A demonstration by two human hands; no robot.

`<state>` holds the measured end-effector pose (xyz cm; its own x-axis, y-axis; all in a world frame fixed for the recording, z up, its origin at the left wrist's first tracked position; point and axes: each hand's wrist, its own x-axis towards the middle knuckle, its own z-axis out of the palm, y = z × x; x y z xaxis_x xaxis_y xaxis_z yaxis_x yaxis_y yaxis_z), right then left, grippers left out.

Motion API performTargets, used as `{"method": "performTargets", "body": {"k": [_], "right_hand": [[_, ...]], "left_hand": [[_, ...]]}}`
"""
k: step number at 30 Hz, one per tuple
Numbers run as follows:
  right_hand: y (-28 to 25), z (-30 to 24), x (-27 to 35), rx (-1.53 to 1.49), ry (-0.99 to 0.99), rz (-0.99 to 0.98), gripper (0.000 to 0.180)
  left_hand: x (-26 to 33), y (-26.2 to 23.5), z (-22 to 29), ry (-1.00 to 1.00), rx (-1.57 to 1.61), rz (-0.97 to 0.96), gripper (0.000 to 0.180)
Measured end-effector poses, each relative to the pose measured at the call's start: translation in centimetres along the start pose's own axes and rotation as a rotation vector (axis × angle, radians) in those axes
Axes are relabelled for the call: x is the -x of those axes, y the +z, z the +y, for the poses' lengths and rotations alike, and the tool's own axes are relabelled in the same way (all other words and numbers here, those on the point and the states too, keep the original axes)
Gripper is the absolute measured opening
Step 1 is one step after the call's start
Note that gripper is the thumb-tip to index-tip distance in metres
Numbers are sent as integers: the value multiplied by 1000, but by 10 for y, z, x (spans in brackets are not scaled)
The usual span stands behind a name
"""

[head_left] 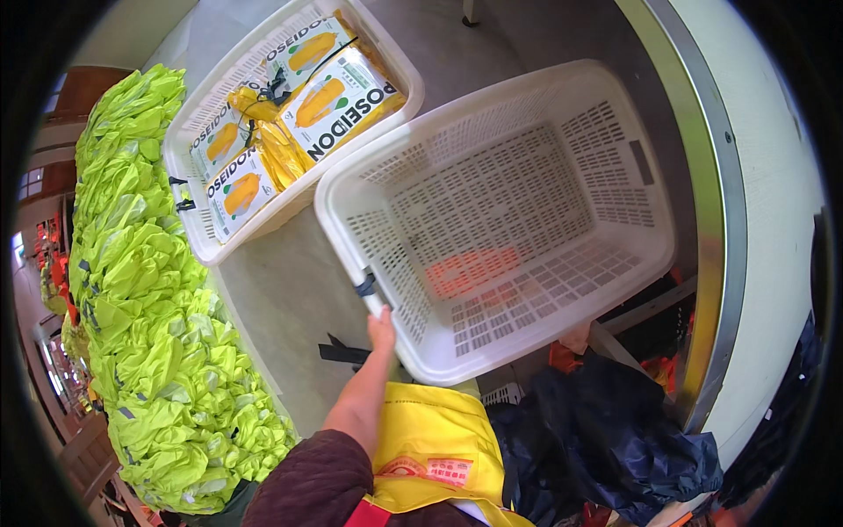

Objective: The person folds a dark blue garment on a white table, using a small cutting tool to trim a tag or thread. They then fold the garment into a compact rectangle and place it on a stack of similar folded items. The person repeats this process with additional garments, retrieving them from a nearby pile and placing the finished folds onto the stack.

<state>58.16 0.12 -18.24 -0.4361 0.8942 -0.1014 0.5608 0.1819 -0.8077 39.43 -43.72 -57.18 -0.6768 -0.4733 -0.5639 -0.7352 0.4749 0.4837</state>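
Slanting lengthwise up-right, the white basket (487, 206) meets left fingers (381, 325).

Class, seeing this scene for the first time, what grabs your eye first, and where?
The heap of crumpled neon yellow-green material down the left side jumps out first. Next is the large white openwork basket in the middle, the left hand at its left rim. Beyond it, upper left, another white basket holds yellow packs with white labels.
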Motion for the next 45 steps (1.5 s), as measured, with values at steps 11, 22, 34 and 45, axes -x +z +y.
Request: {"method": "performTargets", "body": {"k": [11,22,34,45], "right_hand": [[74,75,45,-456,710,-706,68],[241,195,45,-548,1361,-657,75],[291,205,202,-434,1286,-810,69],[329,196,250,-247,1345,-836,71]], "left_hand": [[-29,-138,-75,-42,-172,40,51],[-70,-238,-114,146,-137,-15,49],[-109,-367,-259,-24,-52,167,53],[95,-223,-228,-878,1688,23,58]]}}
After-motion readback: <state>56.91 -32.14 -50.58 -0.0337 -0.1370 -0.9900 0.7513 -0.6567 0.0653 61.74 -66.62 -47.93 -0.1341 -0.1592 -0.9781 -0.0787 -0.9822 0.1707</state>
